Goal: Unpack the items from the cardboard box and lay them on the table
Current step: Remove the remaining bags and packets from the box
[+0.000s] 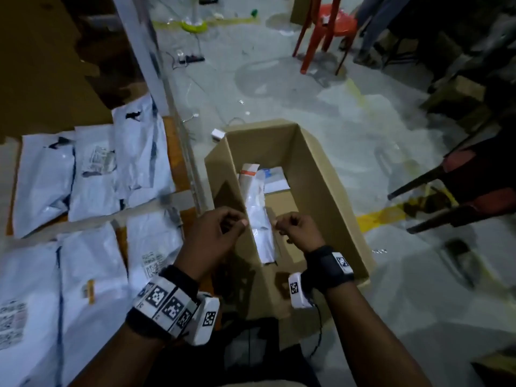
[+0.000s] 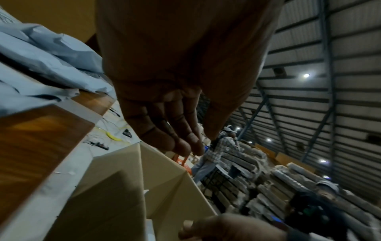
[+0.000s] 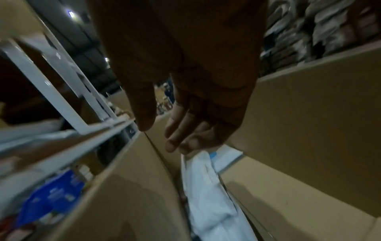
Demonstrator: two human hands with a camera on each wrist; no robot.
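Observation:
The open cardboard box (image 1: 329,174) stands on the floor to the right of the table (image 1: 174,141). A long white poly package (image 1: 259,216) leans upright inside it, and a flat white packet (image 1: 275,177) lies at the far end. My left hand (image 1: 223,227) and right hand (image 1: 290,226) hover over the box on either side of the long package, fingers loosely curled and holding nothing. In the left wrist view my left hand (image 2: 195,140) hangs empty above the box (image 2: 128,187). The right wrist view shows my right hand (image 3: 163,135) just above the package (image 3: 208,195).
Several white mailer bags (image 1: 92,177) cover the table at left. A white metal post (image 1: 156,65) rises beside the table's edge. A red chair (image 1: 326,26) and a dark chair (image 1: 460,185) stand on the concrete floor. A person (image 2: 216,151) stands by stacked bundles (image 2: 268,179).

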